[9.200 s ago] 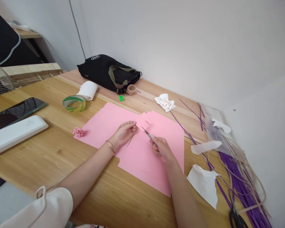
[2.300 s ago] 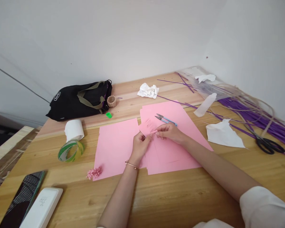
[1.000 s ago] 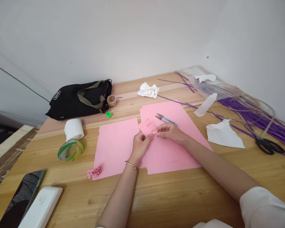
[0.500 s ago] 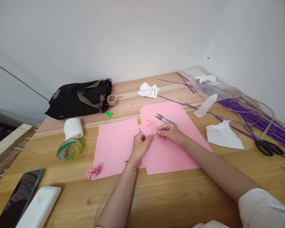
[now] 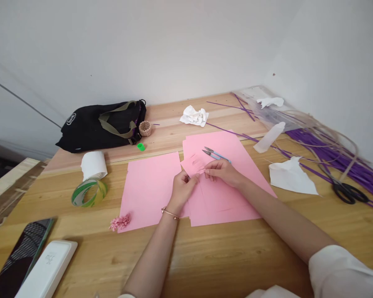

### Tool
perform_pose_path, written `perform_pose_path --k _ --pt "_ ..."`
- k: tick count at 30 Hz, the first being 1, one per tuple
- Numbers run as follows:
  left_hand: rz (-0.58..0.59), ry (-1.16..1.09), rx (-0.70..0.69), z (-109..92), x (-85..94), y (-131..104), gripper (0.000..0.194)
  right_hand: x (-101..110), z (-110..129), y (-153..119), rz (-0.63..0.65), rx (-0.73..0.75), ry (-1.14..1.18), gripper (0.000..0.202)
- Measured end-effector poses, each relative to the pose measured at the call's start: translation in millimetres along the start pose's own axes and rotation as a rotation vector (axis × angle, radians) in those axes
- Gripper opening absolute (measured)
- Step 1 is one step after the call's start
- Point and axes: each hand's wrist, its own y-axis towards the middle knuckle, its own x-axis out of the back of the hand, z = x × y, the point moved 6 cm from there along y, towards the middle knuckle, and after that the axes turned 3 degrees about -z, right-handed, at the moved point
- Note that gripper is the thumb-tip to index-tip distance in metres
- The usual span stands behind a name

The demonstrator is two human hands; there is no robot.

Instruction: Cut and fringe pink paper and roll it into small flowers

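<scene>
Left hand (image 5: 182, 188) and right hand (image 5: 221, 171) pinch a small slit pink paper (image 5: 190, 166), which an uneven tug could tear through.

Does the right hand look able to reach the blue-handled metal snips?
Likely yes: the snips lie mostly uncovered just beyond the right hand, though its grip holds a slitted pink paper piece.

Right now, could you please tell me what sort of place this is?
Probably an indoor craft workspace, judging by the flat pink paper sheets, small blue-handled metal snips and bundled long purple strips.
</scene>
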Motion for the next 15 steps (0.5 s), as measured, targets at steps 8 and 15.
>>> perform_pose_path --k 8,15 --pt "-0.015 0.011 0.022 1.1 0.6 0.7 0.017 0.2 -0.7 0.4 0.003 0.010 -0.019 0.021" --pt "0.000 0.015 0.000 -0.3 0.3 -0.2 0.016 1.1 -1.1 0.7 -0.011 0.008 0.003 0.019"
